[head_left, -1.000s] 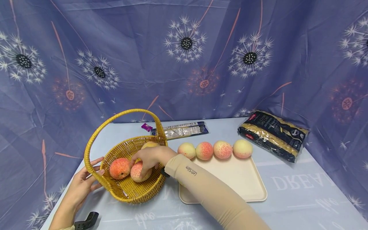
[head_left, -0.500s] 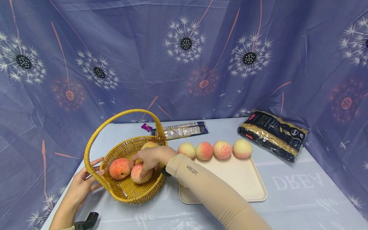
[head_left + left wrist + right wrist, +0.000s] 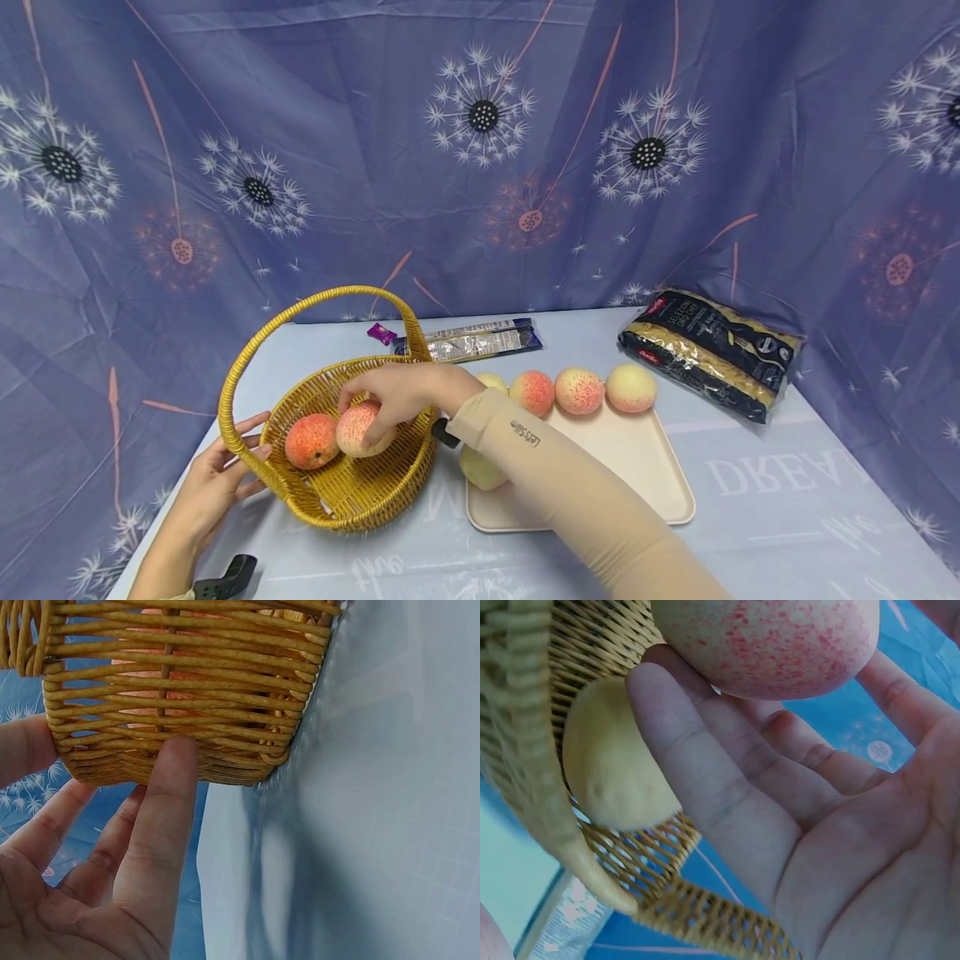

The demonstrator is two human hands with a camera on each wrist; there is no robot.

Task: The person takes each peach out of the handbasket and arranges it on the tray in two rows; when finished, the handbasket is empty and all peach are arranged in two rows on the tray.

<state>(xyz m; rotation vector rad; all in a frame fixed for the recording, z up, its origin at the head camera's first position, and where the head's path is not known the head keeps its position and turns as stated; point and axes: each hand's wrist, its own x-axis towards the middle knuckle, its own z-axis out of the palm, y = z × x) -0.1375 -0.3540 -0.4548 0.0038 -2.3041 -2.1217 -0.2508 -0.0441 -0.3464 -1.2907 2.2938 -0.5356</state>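
Observation:
A yellow wicker basket (image 3: 375,510) with a tall arched handle stands on the left of the table. My left hand (image 3: 213,483) is at its left side; the fingertips touch the woven wall (image 3: 180,697) in the left wrist view. Over the basket, my right hand (image 3: 401,392) grips a pale peach with red speckles (image 3: 352,429), thumb and fingers around it. Beside that peach a redder, mango-like fruit (image 3: 311,441) lies inside. The right wrist view shows a yellowish peach (image 3: 615,757) in the basket, hidden behind the hand in the head view.
A cream tray (image 3: 637,475) stands right of the basket, partly covered by the right sleeve. Several peaches (image 3: 580,391) line its back edge, and a pale one (image 3: 482,469) is at its left. Behind are a pasta bag (image 3: 712,350), a flat packet (image 3: 480,340) and a purple candy (image 3: 382,333).
My right hand has lifted the speckled peach slightly up from the basket's bottom. The right forearm has shifted right, uncovering the pale peach at the tray's left. The left hand stays in place.

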